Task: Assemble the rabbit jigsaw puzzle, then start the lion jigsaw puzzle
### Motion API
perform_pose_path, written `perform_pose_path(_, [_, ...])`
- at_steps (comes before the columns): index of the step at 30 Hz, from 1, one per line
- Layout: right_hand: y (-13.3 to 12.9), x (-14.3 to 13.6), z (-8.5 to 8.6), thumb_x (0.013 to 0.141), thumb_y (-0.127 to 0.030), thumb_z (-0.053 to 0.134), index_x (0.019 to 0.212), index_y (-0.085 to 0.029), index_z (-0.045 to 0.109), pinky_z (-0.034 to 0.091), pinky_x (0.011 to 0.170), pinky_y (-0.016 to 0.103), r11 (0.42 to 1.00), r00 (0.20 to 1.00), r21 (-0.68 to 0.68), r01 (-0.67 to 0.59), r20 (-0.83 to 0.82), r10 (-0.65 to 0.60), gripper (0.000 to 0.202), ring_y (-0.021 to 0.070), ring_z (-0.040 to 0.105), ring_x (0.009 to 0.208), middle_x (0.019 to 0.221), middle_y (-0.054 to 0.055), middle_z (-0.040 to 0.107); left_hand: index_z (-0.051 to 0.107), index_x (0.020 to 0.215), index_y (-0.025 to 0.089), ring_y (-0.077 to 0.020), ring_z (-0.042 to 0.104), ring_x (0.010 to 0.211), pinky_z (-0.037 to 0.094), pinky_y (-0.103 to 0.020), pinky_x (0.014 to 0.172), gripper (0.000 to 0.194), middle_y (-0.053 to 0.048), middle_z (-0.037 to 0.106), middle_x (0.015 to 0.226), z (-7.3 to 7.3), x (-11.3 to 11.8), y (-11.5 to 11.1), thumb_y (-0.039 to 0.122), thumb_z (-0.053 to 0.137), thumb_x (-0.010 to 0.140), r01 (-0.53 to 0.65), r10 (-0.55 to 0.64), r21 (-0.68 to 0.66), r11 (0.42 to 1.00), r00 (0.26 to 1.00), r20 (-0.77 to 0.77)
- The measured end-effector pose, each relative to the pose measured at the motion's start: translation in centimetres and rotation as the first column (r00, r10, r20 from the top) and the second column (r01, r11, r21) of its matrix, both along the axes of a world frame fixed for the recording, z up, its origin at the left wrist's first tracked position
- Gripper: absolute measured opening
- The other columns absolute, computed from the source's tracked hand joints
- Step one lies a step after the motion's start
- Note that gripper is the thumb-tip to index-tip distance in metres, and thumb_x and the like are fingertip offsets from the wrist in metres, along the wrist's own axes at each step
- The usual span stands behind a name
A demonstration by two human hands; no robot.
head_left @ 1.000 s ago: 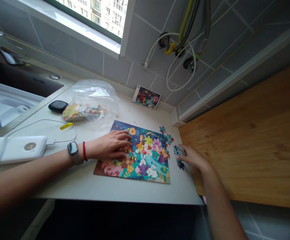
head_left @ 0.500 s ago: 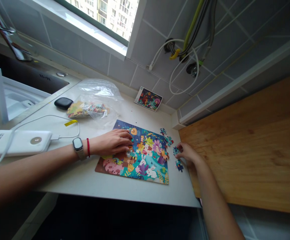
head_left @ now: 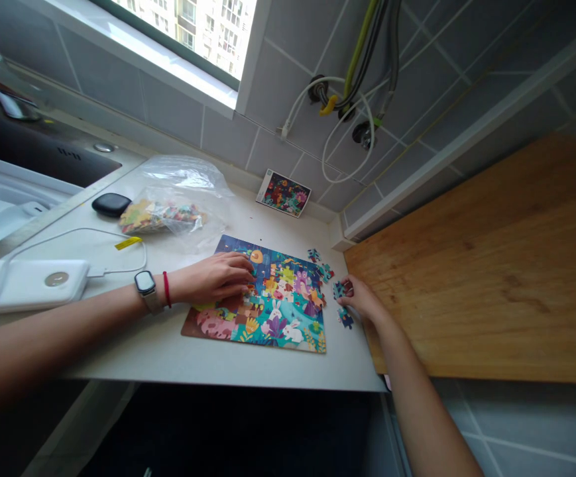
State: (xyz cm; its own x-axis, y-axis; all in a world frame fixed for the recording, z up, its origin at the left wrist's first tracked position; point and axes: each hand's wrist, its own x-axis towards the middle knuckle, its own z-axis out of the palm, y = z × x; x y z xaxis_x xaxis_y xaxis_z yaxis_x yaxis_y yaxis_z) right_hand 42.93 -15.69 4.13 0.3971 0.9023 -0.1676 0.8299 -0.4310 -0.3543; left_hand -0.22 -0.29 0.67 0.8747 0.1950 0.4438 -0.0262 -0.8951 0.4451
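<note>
A colourful jigsaw puzzle with rabbits, flowers and an owl lies flat on the white counter. My left hand rests palm down across its left part, fingers stretched out and covering some of the picture. Just past the puzzle's right edge, my right hand has its thumb and fingers closed on a small blue puzzle piece. Other loose pieces lie around it: one dark blue piece nearer the front, and further back a few more pieces along the puzzle's edge.
A clear plastic bag of pieces lies behind, beside a black case. A picture card leans at the wall. At left are a white power bank with cable and a sink. A wooden board borders the right.
The view has shifted, so everything sits a little further left. My left hand stays on the puzzle; the fingers of my right hand have shifted slightly at the same loose piece.
</note>
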Motion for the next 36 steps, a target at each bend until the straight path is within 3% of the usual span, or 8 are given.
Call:
perform_pose_path(8, [-1.0,-0.2,-0.3,0.057,-0.013,0.082,0.091,-0.021,0.062,0.051,0.063,0.027,0.995,0.998,0.087,0.056,-0.041,-0.053,0.041,0.0146,0.06,0.064,0.074,-0.005,0.06,0.074,0.119,0.023,-0.0248,0.066,0.113,0.053,-0.039,0.101,0.025,-0.011,0.072,0.12,0.0,0.1,-0.4,0.03,0.053,0.107,0.032,-0.031,-0.024,0.999,0.999,0.012])
perform_pose_path(11, [-1.4,-0.3,-0.2,0.057,-0.017,0.082,0.093,-0.021,0.063,0.052,0.068,0.029,0.991,0.997,0.127,0.05,-0.06,-0.043,0.041,0.0163,0.062,0.068,0.077,-0.004,0.063,0.069,0.127,0.022,-0.0264,0.066,0.114,0.054,-0.043,0.1,0.028,-0.012,0.071,0.121,-0.1,-0.1,0.2,0.026,0.05,0.106,-0.122,0.124,-0.031,0.992,0.991,0.045])
perform_pose_path(15, [-1.5,-0.3,-0.3,0.057,-0.026,0.083,0.091,-0.021,0.064,0.055,0.073,0.033,0.979,0.986,0.189,0.084,-0.156,-0.054,0.039,0.0201,0.066,0.075,0.077,0.0,0.067,0.064,0.131,0.02,-0.0267,0.066,0.111,0.053,-0.048,0.1,0.032,-0.011,0.073,0.116,-0.7,-0.3,1.8,0.02,0.048,0.103,-0.362,0.381,-0.143,0.921,0.914,0.137])
perform_pose_path(18, [-1.3,-0.4,-0.6,0.056,-0.041,0.087,0.084,-0.021,0.063,0.056,0.073,0.037,0.943,0.959,0.29,0.161,-0.27,-0.081,0.042,0.0212,0.064,0.072,0.074,0.002,0.066,0.065,0.127,0.019,-0.0265,0.067,0.107,0.053,-0.05,0.1,0.031,-0.009,0.076,0.11,-1.1,-0.5,2.7,0.021,0.047,0.101,-0.431,0.466,-0.209,0.878,0.87,0.161])
perform_pose_path(21, [-1.1,-1.5,-0.7,0.06,-0.059,0.085,0.085,-0.022,0.06,0.059,0.071,0.038,0.896,0.921,0.374,0.24,-0.379,-0.089,0.051,0.021,0.065,0.072,0.078,0.003,0.065,0.064,0.126,0.018,-0.0261,0.067,0.106,0.053,-0.049,0.099,0.03,-0.009,0.076,0.11,-1.1,-0.5,2.7,0.023,0.048,0.102,-0.409,0.448,-0.23,0.883,0.88,0.155])
perform_pose_path(27, [-0.4,-8.0,-0.2,0.06,-0.051,0.094,0.119,-0.026,0.064,0.063,0.078,0.036,0.784,0.705,0.435,0.443,-0.71,-0.005,0.07,0.016,0.068,0.076,0.087,-0.004,0.063,0.063,0.128,0.019,-0.0245,0.066,0.111,0.054,-0.044,0.1,0.03,-0.01,0.074,0.115,-0.7,-0.2,1.5,0.021,0.051,0.101,-0.297,0.325,-0.201,0.933,0.938,0.122])
perform_pose_path(31, [0.6,-13.4,-1.2,0.065,-0.046,0.094,0.109,-0.023,0.07,0.062,0.074,0.031,0.736,0.613,0.466,0.491,-0.785,0.088,0.055,0.0124,0.067,0.071,0.088,-0.004,0.062,0.064,0.126,0.018,-0.0235,0.067,0.107,0.054,-0.042,0.097,0.031,-0.009,0.076,0.111,-0.5,-0.5,1.9,0.016,0.045,0.101,-0.316,0.35,-0.204,0.926,0.924,0.155])
perform_pose_path(36, [0.7,-19.1,-2.8,0.068,-0.044,0.092,0.094,-0.023,0.062,0.064,0.073,0.035,0.672,0.531,0.467,0.575,-0.838,0.128,0.045,0.013,0.069,0.068,0.086,-0.005,0.062,0.064,0.124,0.019,-0.0206,0.069,0.096,0.053,-0.039,0.091,0.03,-0.006,0.078,0.101,0.0,-1.0,2.8,0.02,0.04,0.106,-0.43,0.519,-0.344,0.834,0.823,0.231])
